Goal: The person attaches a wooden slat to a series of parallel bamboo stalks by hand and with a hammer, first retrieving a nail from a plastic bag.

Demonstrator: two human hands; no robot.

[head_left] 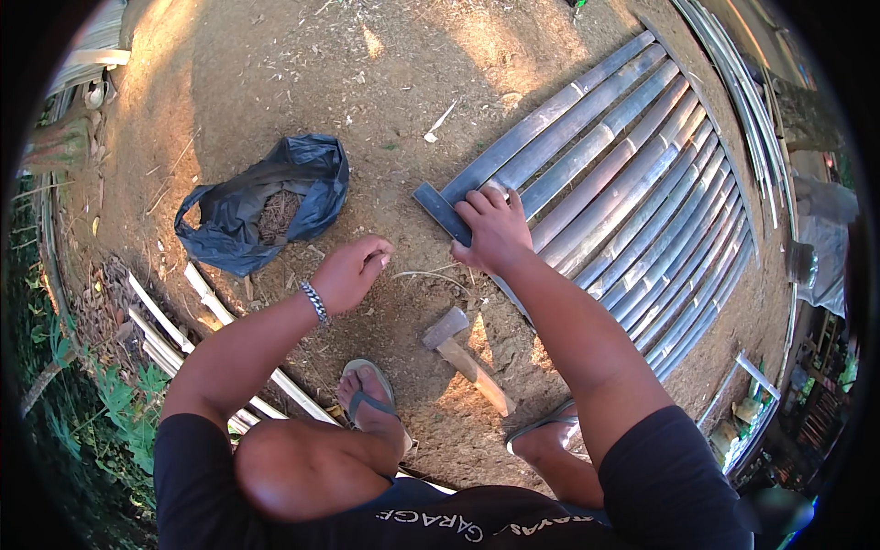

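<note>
My right hand (495, 223) is closed on the near left corner of a slatted bamboo panel (600, 188), where the end crosspiece (445, 214) meets the first slats. Its thumb reaches over the crosspiece's outer edge. My left hand (353, 272), with a chain bracelet (314, 302) at the wrist, hovers left of the panel. Its fingers are curled together, and whatever they may hold is too small or hidden to tell. A hammer (472, 362) with a metal head and wooden handle lies on the ground between my feet, apart from both hands.
An open black plastic bag (316, 183) with brown material inside stands on the dirt ground at left. Pale poles (298, 394) lie beside my left foot (371, 399). Long strips (738, 87) lie beyond the panel at right. Green plants (119, 417) grow at the lower left.
</note>
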